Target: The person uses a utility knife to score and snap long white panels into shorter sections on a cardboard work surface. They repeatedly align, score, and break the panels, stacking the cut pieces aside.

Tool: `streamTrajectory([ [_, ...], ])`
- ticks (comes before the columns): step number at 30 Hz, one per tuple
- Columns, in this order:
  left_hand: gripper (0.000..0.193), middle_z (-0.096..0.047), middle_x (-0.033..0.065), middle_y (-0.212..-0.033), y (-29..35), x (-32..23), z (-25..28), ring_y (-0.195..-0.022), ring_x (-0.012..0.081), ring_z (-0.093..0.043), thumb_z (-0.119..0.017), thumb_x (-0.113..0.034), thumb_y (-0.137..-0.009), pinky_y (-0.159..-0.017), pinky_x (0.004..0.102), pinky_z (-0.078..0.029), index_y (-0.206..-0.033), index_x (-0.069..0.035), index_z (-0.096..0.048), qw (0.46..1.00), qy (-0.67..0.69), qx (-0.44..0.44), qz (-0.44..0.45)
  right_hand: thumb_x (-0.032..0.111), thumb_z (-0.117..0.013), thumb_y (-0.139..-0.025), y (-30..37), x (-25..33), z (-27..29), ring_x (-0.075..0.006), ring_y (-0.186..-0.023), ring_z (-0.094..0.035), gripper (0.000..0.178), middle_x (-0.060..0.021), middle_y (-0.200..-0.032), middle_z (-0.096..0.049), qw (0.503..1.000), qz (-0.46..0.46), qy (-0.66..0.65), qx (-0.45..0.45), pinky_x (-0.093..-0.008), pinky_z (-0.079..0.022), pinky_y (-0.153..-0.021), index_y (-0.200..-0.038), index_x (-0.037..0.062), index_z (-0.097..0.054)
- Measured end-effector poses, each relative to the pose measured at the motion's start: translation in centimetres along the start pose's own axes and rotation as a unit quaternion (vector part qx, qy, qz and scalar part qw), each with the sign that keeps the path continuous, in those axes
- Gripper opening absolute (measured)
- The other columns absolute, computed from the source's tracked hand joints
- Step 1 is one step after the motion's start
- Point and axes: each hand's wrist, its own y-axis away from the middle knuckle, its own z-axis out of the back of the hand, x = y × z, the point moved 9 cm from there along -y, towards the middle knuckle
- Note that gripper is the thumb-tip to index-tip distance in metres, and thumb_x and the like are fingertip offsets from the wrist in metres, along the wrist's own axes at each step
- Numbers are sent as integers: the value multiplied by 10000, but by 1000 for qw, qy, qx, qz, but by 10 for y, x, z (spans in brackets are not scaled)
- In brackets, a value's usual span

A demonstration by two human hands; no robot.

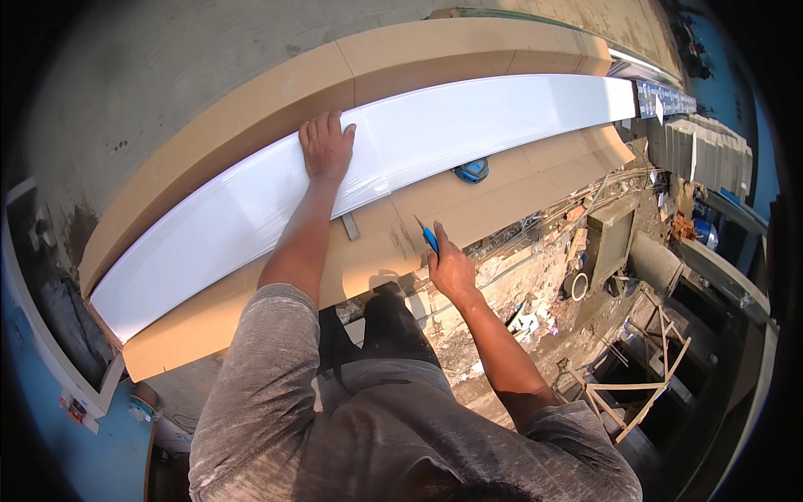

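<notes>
A long white panel (251,205), with a clear film over part of it, lies in an opened brown cardboard wrapping (502,171). My left hand (326,149) rests on the panel near its far edge, thumb apart from the fingers. In my right hand (453,269) is a blue utility knife (430,240), its blade pointing up and away from me. The blade is just above the near cardboard flap, apart from the panel. On that flap lie a round blue tape measure (472,171) and a small grey flat bar (350,226), partly beside my left forearm.
A tall cardboard flap (410,63) stands along the panel's far side. A stack of grey blocks (703,151) is at the right. Rubble (535,289) covers the ground below, with a wooden frame (644,385) at lower right. A concrete surface (184,67) extends beyond the cardboard.
</notes>
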Motion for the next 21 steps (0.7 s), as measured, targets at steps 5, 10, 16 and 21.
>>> streamTrajectory([
  [5,687,-478,209,-1542,58,42,75,-1494,384,-405,-792,-242,-915,-1258,525,-302,-1518,-38,-532,990,-14,-87,110,134,-609,-993,-73,-32,-8,-175,-872,-701,339,-119,-1007,-682,939,-104,-328,20,-356,-620,-658,-1317,46,-557],
  [10,699,-476,242,-1481,243,156,107,-1303,374,-556,-769,-285,-984,-1065,525,-512,-1514,17,-428,795,185,-139,562,53,-559,-993,-150,-69,-37,-215,-881,-627,395,-104,-1046,-556,733,-218,-619,-180,-398,-692,-715,-1372,14,-456],
  [16,744,-341,309,-1615,283,160,31,-1456,423,-472,-711,-370,-1045,-1133,572,-522,-1569,15,-350,396,586,-122,696,53,-458,-1037,-156,-18,-13,-377,-1151,-654,580,-236,-1437,-518,601,-334,-700,-194,-441,-735,-815,-1596,-22,-325],
  [21,668,-448,254,-1581,275,163,-6,-1497,397,-446,-619,-473,-1070,-1144,598,-501,-1527,-24,-431,327,647,-158,671,120,-608,-966,-189,-34,-49,-255,-1022,-549,456,-98,-1163,-510,574,-284,-753,-153,-469,-667,-711,-1409,73,-511],
])
